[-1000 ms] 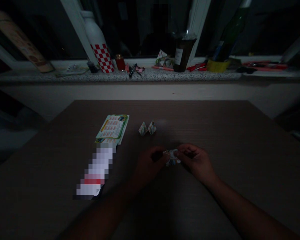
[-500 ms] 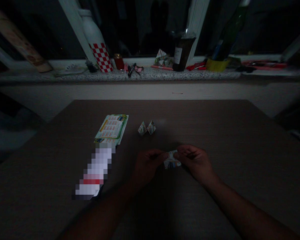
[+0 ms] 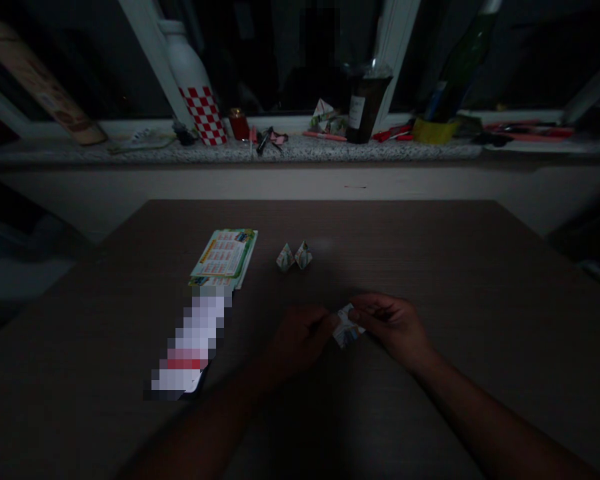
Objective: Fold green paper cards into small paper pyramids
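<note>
Hiding parts of paper (image 3: 349,331): both hands (image 3: 300,337) (image 3: 397,327)

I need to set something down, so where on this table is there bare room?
Bare tabletop: right of the right hand, and between the folded papers and the wall. Crowded: the printed cards and pixelated item at left, the left hand and held paper, the windowsill.

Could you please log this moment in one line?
left grip: holds folded paper; right grip: holds same; beyond: two pointed paper shapes on table
</note>
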`<action>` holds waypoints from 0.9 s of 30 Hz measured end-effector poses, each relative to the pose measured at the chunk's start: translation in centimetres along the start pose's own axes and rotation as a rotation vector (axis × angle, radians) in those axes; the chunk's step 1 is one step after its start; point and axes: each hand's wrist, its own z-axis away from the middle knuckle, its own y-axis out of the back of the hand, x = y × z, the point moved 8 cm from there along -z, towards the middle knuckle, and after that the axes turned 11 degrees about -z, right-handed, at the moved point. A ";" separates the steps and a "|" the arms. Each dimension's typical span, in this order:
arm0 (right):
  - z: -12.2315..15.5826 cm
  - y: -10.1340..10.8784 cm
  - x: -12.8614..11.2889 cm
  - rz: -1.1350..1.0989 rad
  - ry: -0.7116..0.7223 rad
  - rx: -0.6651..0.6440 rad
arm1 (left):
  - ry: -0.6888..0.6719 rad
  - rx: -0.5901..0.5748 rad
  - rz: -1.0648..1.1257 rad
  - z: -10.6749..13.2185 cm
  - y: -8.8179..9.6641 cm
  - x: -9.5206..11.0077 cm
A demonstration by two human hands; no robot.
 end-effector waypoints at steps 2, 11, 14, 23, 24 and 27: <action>0.0 -0.1 0.0 -0.024 -0.003 -0.001 | -0.012 0.005 -0.069 0.0 0.2 0.2; 0.2 -0.4 -0.2 -0.031 -0.004 0.010 | -0.033 -0.002 -0.158 -0.1 0.2 0.6; 0.2 -0.3 -0.2 -0.017 0.007 0.015 | -0.056 0.001 -0.164 0.0 0.3 0.7; 0.6 -1.4 0.0 -0.070 -0.026 -0.103 | -0.086 0.051 -0.123 0.1 0.6 1.2; 0.7 -1.8 0.0 -0.053 -0.035 -0.149 | -0.075 0.054 -0.120 0.1 0.6 1.2; 1.0 -2.5 0.3 0.042 -0.069 -0.235 | -0.068 0.082 -0.133 0.2 0.7 1.3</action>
